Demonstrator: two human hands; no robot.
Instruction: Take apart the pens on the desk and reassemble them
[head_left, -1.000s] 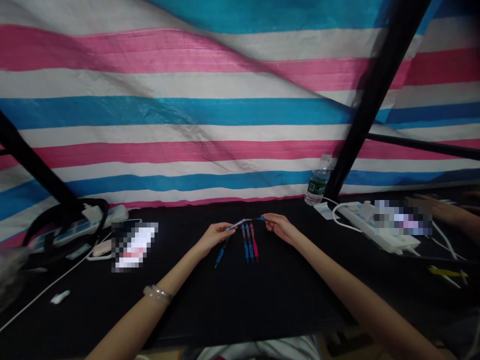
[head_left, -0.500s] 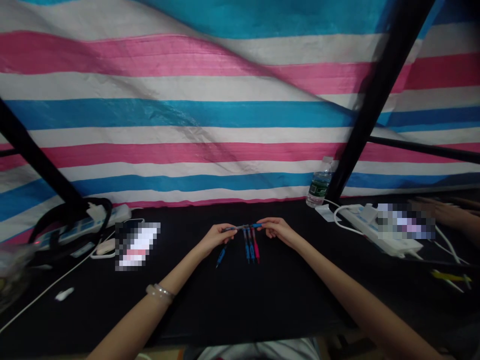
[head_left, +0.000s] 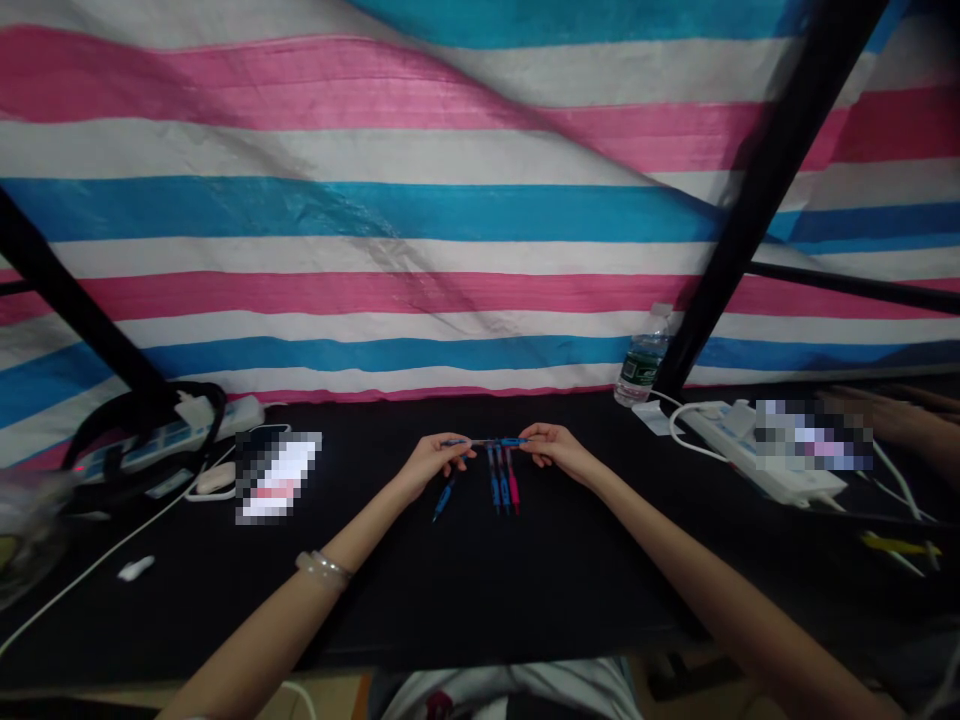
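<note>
My left hand (head_left: 436, 458) and my right hand (head_left: 553, 450) each pinch one end of a blue pen (head_left: 487, 442), held level just above the black table (head_left: 480, 590). Below it lie three pens side by side (head_left: 502, 482), two blue and one pink. Another blue pen (head_left: 442, 498) lies slanted beneath my left hand. A bracelet (head_left: 322, 567) sits on my left wrist.
A water bottle (head_left: 642, 358) stands at the back right beside a black post (head_left: 757, 200). White power strips lie at the right (head_left: 757, 462) and the left (head_left: 180, 432), with cables and a black strap. Another person's arm (head_left: 900, 425) reaches in at the far right. A striped tarp (head_left: 375, 200) hangs behind.
The two pen parts, held apart and angled a second ago, have come together into one level pen between my hands. My hands have moved closer.
</note>
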